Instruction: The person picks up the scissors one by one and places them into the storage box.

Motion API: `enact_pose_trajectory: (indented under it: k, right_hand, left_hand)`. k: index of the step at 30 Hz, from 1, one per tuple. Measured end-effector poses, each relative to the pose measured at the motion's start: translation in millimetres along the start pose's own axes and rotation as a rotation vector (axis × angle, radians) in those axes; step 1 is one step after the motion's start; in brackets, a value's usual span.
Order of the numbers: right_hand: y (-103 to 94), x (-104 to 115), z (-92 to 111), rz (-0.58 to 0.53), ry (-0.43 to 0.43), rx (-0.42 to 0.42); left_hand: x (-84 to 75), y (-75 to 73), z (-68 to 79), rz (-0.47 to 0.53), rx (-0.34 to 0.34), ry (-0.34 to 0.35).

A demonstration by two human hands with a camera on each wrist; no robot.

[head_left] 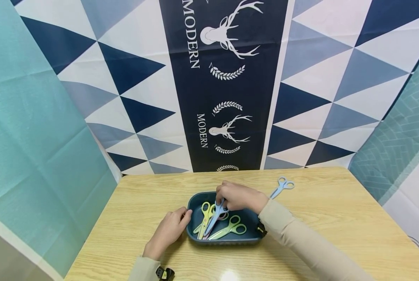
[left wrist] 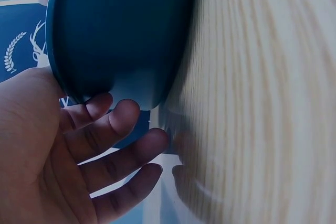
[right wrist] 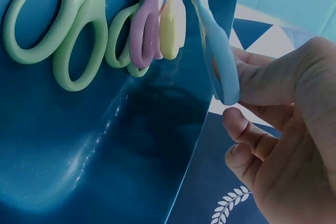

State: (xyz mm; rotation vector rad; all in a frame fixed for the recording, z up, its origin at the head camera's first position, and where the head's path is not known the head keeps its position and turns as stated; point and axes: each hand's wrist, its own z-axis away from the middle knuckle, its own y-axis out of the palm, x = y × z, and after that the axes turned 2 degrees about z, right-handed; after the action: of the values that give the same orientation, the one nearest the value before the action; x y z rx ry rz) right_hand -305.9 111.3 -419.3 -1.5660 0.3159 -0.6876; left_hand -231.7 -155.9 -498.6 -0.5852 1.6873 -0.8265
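Note:
A dark teal plastic bin (head_left: pixel 249 218) sits on the table with several scissors in it. My left hand (head_left: pixel 172 226) holds its left end, thumb over the rim and fingers against the outer wall (left wrist: pixel 126 30). My right hand (head_left: pixel 235 195), over the back of the bin, pinches blue scissors (right wrist: pixel 223 61) by the handle. Their blades slant down toward the front left of the bin. Beside them lie yellow scissors (head_left: pixel 205 218), purple scissors (right wrist: pixel 144 30) and light green scissors (head_left: pixel 230 228). Another green handle (right wrist: pixel 119 51) shows behind the purple one.
More blue scissors (head_left: pixel 281 186) lie on the wooden table (head_left: pixel 142 207) behind the right forearm, handles toward the back. A patterned cloth (head_left: pixel 227 89) hangs beyond the table's far edge, with teal cloth (head_left: pixel 37 117) at the left.

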Motion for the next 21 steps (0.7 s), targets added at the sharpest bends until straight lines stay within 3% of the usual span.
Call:
enact_pose_trajectory:
  k: [13, 21]
  right_hand:
    - [3.8, 0.3, -5.6, -0.006, 0.013, 0.074]
    - [6.9, 0.4, -10.2, -0.080, 0.054, 0.122]
  left_hand:
    - [0.7, 0.2, 0.0, 0.001, 0.001, 0.004]
    - [0.6, 0.6, 1.0, 0.000, 0.002, 0.010]
